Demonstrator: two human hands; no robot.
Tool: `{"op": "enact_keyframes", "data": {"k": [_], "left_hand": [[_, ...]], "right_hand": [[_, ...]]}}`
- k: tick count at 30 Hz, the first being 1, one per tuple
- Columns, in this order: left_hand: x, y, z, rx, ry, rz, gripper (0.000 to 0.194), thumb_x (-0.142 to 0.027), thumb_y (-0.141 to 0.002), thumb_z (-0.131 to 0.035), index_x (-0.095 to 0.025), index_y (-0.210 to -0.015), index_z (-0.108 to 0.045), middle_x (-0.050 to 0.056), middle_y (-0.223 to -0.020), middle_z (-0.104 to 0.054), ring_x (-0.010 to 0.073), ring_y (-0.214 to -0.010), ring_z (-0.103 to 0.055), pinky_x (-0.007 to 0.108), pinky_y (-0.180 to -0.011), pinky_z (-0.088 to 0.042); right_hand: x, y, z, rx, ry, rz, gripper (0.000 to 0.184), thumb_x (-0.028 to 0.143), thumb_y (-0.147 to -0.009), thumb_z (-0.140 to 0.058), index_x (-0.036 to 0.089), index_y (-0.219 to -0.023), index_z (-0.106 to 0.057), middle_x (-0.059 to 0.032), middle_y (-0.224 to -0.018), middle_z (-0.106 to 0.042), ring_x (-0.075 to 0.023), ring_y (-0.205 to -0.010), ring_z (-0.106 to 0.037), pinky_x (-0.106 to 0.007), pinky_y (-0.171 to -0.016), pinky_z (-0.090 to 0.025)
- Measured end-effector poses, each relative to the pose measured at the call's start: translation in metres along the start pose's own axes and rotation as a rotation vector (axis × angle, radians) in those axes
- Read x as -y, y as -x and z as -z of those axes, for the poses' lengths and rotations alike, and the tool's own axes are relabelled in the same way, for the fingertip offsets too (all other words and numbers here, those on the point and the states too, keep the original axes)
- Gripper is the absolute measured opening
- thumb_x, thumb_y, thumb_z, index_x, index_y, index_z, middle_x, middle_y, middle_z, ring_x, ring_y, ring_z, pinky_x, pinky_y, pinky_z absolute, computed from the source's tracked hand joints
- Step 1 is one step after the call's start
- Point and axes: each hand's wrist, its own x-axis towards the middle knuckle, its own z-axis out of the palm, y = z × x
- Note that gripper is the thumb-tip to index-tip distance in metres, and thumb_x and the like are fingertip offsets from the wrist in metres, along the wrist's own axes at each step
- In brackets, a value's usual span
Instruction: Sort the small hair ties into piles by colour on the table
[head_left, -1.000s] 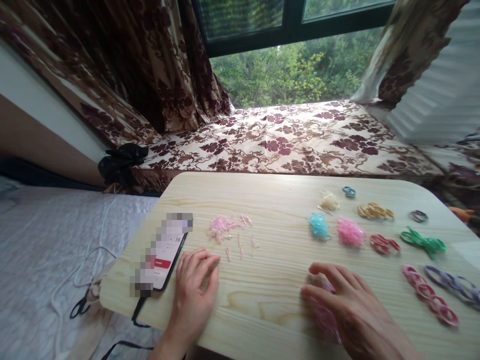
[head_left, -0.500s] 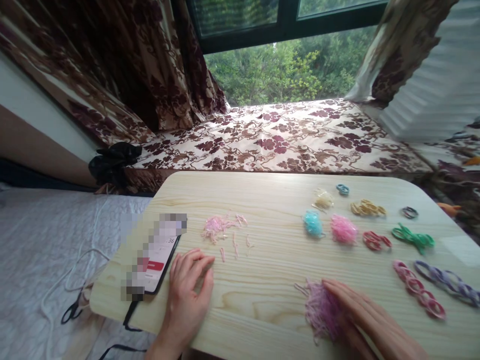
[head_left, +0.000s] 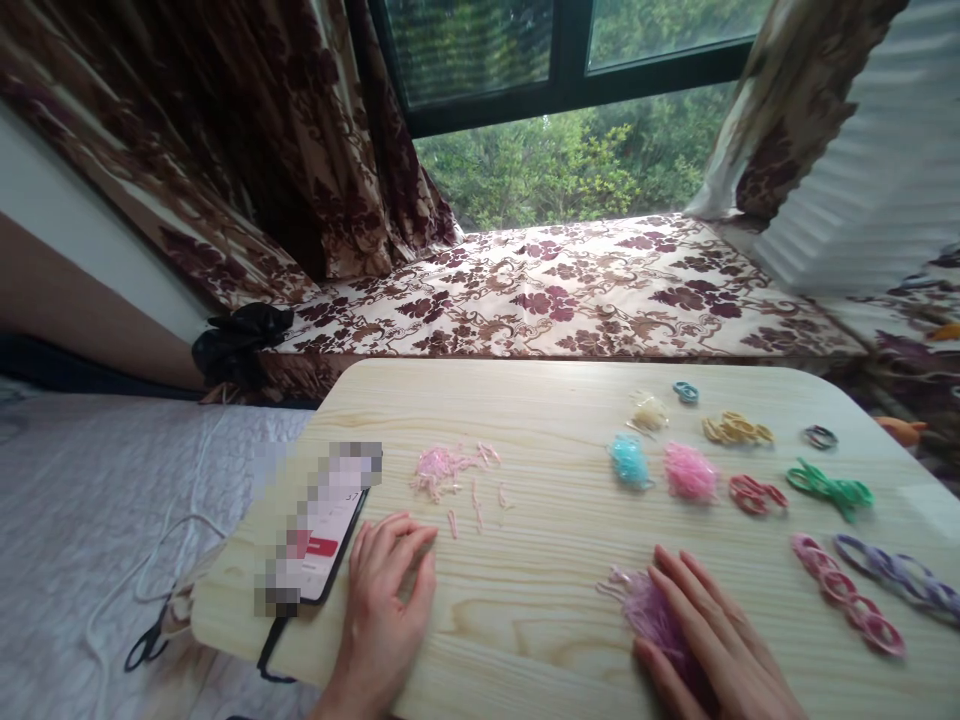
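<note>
My right hand lies over a pile of purple rubber bands, fingers stretched out and covering the pile's right side. Loose bands stick out to the left of it. On the left, my left hand rests on the table with its fingers apart and nothing in them. Close to it lies a phone, partly blurred out. Beyond my left fingertips is a small heap of pale pink rubber bands, several of them scattered singly to its right.
Toward the right of the wooden table sit bundles of blue bands, pink bands and clear bands. Red, yellow and green hair ties lie near linked pink and purple ties.
My right hand has flattened and spread over the purple bands, covering more of them. My left hand stays by the phone. The whole view has shifted slightly.
</note>
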Motion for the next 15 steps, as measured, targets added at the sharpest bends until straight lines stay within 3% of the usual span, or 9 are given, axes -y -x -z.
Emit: {"op": "enact_keyframes", "data": {"k": [4, 9, 12, 15], "left_hand": [[-0.001, 0.000, 0.001, 0.002, -0.005, 0.005, 0.022, -0.014, -0.092, -0.051, -0.026, -0.106, -0.064, 0.004, -0.106, -0.066, 0.0240, -0.106, -0.061, 0.049, -0.100, -0.045], [-0.002, -0.001, 0.001, -0.003, -0.005, -0.002, 0.022, -0.014, -0.091, -0.052, -0.026, -0.106, -0.064, 0.004, -0.107, -0.065, 0.0242, -0.106, -0.061, 0.049, -0.100, -0.045], [-0.001, -0.001, 0.001, 0.000, -0.003, -0.004, 0.022, -0.014, -0.091, -0.052, -0.026, -0.106, -0.064, 0.004, -0.107, -0.065, 0.0244, -0.106, -0.061, 0.049, -0.100, -0.045], [-0.001, -0.002, 0.002, 0.005, 0.003, -0.003, 0.022, -0.014, -0.091, -0.052, -0.026, -0.106, -0.064, 0.004, -0.106, -0.065, 0.0242, -0.106, -0.061, 0.048, -0.100, -0.046]], "right_hand": [[0.003, -0.015, -0.004, -0.005, 0.061, 0.149, 0.065, 0.042, -0.091, -0.058, 0.017, -0.149, -0.041, -0.0158, -0.149, -0.052, -0.0325, -0.139, -0.045, -0.047, -0.105, -0.048], [0.006, -0.026, -0.012, -0.058, 0.019, 0.243, 0.031, 0.032, -0.095, -0.053, 0.020, -0.120, -0.066, -0.0107, -0.136, -0.064, -0.0290, -0.135, -0.051, -0.046, -0.104, -0.048], [-0.001, -0.023, -0.001, -0.048, -0.028, 0.242, 0.024, 0.029, -0.094, -0.054, 0.023, -0.111, -0.070, -0.0078, -0.124, -0.071, -0.0264, -0.126, -0.059, -0.041, -0.100, -0.052], [-0.015, -0.013, 0.020, -0.016, -0.026, 0.177, 0.034, 0.034, -0.094, -0.055, 0.024, -0.126, -0.062, -0.0097, -0.131, -0.066, -0.0279, -0.124, -0.060, -0.042, -0.099, -0.053]]}}
